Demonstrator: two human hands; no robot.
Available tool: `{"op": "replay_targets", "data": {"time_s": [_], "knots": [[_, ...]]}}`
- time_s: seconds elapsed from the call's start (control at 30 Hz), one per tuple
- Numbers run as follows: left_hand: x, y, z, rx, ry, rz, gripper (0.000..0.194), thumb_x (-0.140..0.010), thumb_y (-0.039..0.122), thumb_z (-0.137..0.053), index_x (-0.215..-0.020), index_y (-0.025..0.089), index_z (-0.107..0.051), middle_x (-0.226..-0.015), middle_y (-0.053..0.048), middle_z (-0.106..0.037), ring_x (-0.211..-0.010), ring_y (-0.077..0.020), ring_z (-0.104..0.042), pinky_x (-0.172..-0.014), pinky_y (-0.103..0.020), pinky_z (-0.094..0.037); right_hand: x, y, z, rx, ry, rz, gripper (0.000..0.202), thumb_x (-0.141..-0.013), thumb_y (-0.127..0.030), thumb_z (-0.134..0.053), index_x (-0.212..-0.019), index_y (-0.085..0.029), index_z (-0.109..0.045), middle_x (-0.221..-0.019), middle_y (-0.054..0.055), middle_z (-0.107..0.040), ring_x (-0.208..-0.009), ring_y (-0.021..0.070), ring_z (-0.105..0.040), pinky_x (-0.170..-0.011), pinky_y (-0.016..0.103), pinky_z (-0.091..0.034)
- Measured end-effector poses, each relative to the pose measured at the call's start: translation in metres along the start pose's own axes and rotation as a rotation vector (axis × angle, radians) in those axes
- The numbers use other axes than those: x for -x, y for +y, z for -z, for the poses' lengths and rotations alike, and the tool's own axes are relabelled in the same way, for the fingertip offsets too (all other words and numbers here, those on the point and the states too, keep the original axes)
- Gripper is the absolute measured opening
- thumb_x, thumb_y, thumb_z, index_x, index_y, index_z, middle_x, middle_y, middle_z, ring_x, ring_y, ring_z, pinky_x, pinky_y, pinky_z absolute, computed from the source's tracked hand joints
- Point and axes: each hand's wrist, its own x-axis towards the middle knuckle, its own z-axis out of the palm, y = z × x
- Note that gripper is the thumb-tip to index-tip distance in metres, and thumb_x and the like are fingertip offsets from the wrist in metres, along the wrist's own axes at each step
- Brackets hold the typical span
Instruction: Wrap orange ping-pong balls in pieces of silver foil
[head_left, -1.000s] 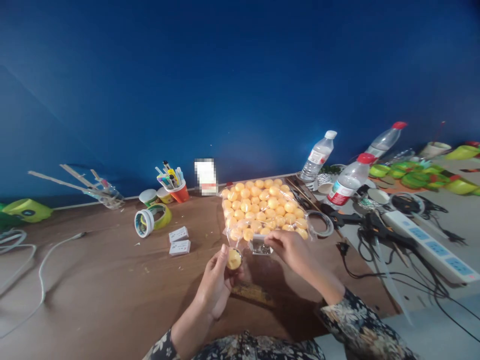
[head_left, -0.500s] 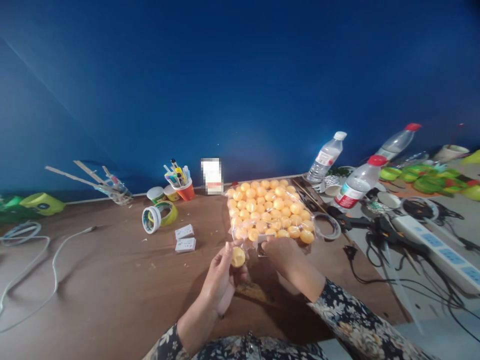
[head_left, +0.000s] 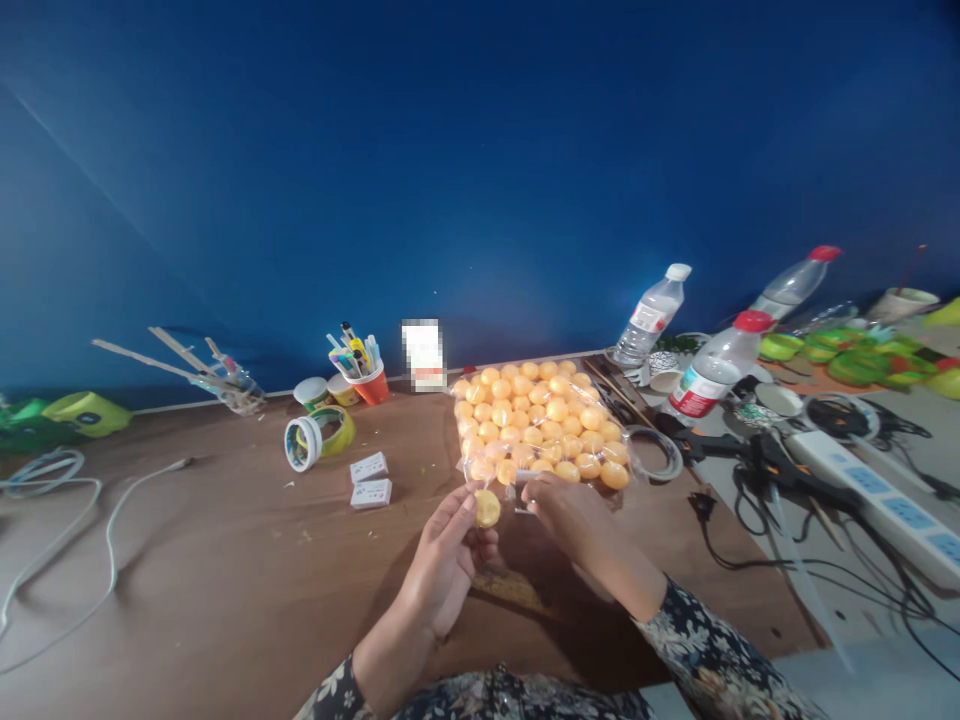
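Left hand (head_left: 442,560) pinches one orange ball (head_left: 487,508); right hand (head_left: 574,515) grips the clear bag (head_left: 536,425) (full of balls).

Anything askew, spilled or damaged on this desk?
Little stands out: the tape roll lies tipped on its side, and black cables tangle by the power strip. The left hand holds one yellow ball; the bag of balls looks intact.

The counter (head_left: 210,560) lies open along its near left stretch. The bag of balls (head_left: 536,425) blocks the middle; bottles (head_left: 709,375), cables (head_left: 810,520) and power strip (head_left: 877,490) crowd the right edge.
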Motion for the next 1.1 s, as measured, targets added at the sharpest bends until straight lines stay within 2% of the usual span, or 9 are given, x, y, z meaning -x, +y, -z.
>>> {"op": "replay_targets", "data": {"time_s": [0.1,0.23,0.3,0.4,0.5,0.7,0.8,0.93,1.1], "knots": [[-0.002,-0.002,0.001,-0.013,0.011,-0.028,0.025,-0.074,0.033,-0.075,-0.090,0.016,-0.066,-0.069,0.002,-0.062,-0.054,-0.0059,-0.055,-0.050,-0.016,-0.046,0.003,0.002,-0.002,-0.112,0.056,-0.009,0.016,-0.092,-0.021,-0.049,-0.090,-0.023,-0.065,-0.094,0.004,-0.068,-0.076,0.0169,-0.065,-0.060,0.024,-0.037],[-0.002,-0.003,0.000,-0.045,0.046,-0.023,0.032,-0.070,0.039,-0.077,-0.087,0.015,-0.065,-0.066,0.001,-0.063,-0.052,-0.0076,-0.056,-0.048,-0.018,-0.047,0.007,0.000,-0.004,-0.436,0.212,0.084,0.020,-0.091,-0.018,-0.047,-0.088,-0.022,-0.066,-0.090,0.003,-0.068,-0.080,0.0174,-0.064,-0.069,0.025,-0.042],[-0.001,-0.003,0.000,-0.059,0.054,-0.017,0.034,-0.069,0.041,-0.077,-0.089,0.015,-0.066,-0.070,-0.001,-0.066,-0.055,-0.0105,-0.060,-0.052,-0.021,-0.050,0.008,-0.002,-0.003,-0.630,0.305,0.119,0.020,-0.090,-0.018,-0.048,-0.084,-0.020,-0.066,-0.085,0.004,-0.068,-0.080,0.0181,-0.063,-0.072,0.027,-0.045],[0.000,-0.003,-0.001,-0.051,0.012,-0.016,0.033,-0.072,0.037,-0.077,-0.095,0.014,-0.069,-0.079,-0.005,-0.070,-0.065,-0.0133,-0.065,-0.063,-0.025,-0.055,0.009,-0.006,0.000,-0.881,0.389,0.069,0.015,-0.087,-0.023,-0.055,-0.079,-0.018,-0.067,-0.083,0.005,-0.068,-0.080,0.0195,-0.063,-0.074,0.030,-0.047],[0.000,-0.003,-0.001,-0.049,-0.023,-0.037,0.034,-0.075,0.032,-0.074,-0.105,0.016,-0.070,-0.091,-0.007,-0.072,-0.076,-0.0145,-0.066,-0.072,-0.026,-0.055,0.010,-0.009,0.003,-1.126,0.360,-0.055,0.013,-0.078,-0.031,-0.067,-0.075,-0.018,-0.068,-0.082,0.004,-0.067,-0.079,0.0195,-0.062,-0.073,0.031,-0.048],[-0.001,-0.003,-0.002,-0.079,-0.003,-0.102,0.037,-0.075,0.029,-0.075,-0.109,0.018,-0.068,-0.109,-0.009,-0.070,-0.088,-0.0175,-0.067,-0.078,-0.030,-0.054,0.018,-0.026,0.004,-1.730,0.258,-0.339,0.032,-0.061,-0.041,-0.082,-0.081,-0.020,-0.068,-0.075,0.000,-0.068,-0.069,0.0168,-0.063,-0.068,0.032,-0.052],[-0.002,-0.004,-0.002,-0.088,-0.017,-0.119,0.029,-0.077,0.030,-0.073,-0.102,0.017,-0.069,-0.103,-0.008,-0.071,-0.086,-0.0168,-0.067,-0.078,-0.029,-0.053,0.022,-0.036,0.003,-1.829,0.261,-0.340,0.031,-0.060,-0.039,-0.083,-0.079,-0.020,-0.068,-0.073,-0.001,-0.067,-0.065,0.0138,-0.060,-0.061,0.026,-0.049],[-0.002,-0.004,-0.001,-0.092,-0.012,-0.136,0.028,-0.078,0.030,-0.072,-0.102,0.016,-0.068,-0.101,-0.008,-0.072,-0.088,-0.0165,-0.067,-0.081,-0.028,-0.052,0.023,-0.041,0.003,-1.796,0.304,-0.294,0.028,-0.061,-0.039,-0.083,-0.074,-0.019,-0.067,-0.066,-0.003,-0.062,-0.056,0.0099,-0.052,-0.052,0.020,-0.042],[0.000,-0.005,-0.001,-0.087,-0.026,-0.147,0.028,-0.077,0.026,-0.073,-0.103,0.016,-0.068,-0.106,-0.008,-0.071,-0.093,-0.0175,-0.066,-0.085,-0.029,-0.051,0.024,-0.044,0.005,-1.714,0.273,-0.258,0.027,-0.065,-0.041,-0.080,-0.076,-0.019,-0.067,-0.073,0.000,-0.065,-0.064,0.0138,-0.056,-0.063,0.026,-0.048]]}}
